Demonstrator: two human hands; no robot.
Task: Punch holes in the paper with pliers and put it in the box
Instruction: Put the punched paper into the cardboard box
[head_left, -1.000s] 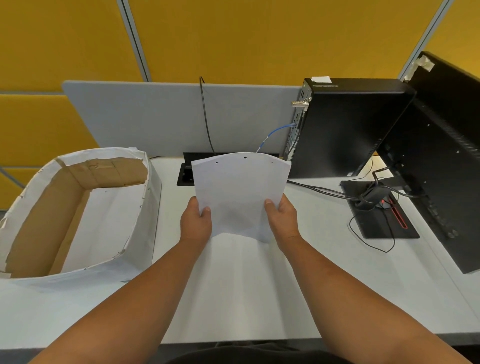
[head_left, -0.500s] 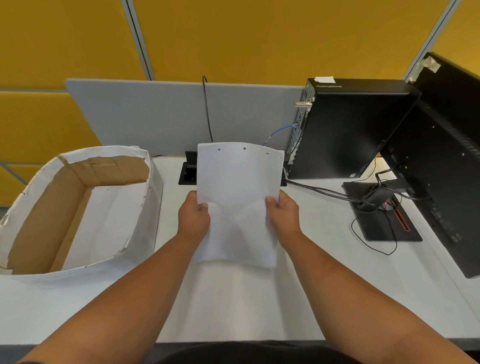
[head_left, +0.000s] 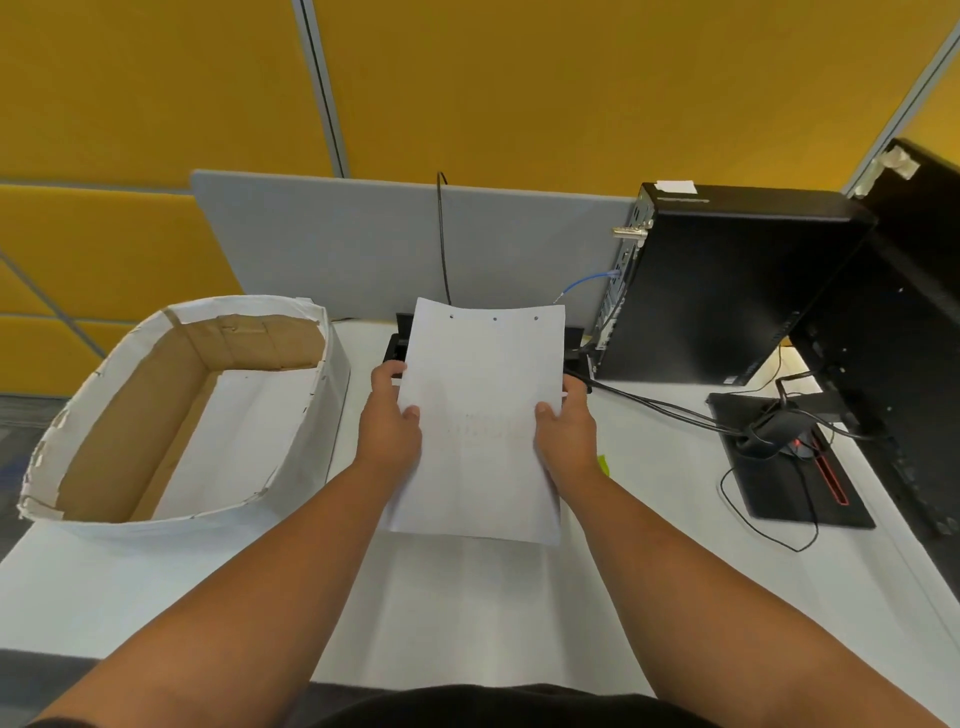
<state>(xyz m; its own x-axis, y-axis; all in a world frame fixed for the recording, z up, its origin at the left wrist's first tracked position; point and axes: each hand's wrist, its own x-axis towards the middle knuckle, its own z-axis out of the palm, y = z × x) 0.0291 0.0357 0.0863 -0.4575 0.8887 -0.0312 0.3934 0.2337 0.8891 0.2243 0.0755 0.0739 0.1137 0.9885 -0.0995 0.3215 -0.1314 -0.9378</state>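
I hold a white sheet of paper (head_left: 480, 415) upright above the middle of the desk, with three small holes along its top edge. My left hand (head_left: 388, 423) grips its left edge and my right hand (head_left: 567, 434) grips its right edge, thumbs on the front. The box (head_left: 322, 374), cardboard wrapped in white paper with an open top, stands on the desk to the left of the paper. No pliers are in view.
A black computer case (head_left: 727, 291) stands at the back right, with a monitor back (head_left: 914, 338) and its stand base (head_left: 789, 467) and cables to the right. A grey divider panel (head_left: 363, 244) runs along the desk's far edge. A small green scrap (head_left: 603, 463) lies by my right wrist.
The sheet has straightened from a curved, tilted hold to flat and upright, and my hands have drawn closer to its middle edges. It stays above the desk's centre.
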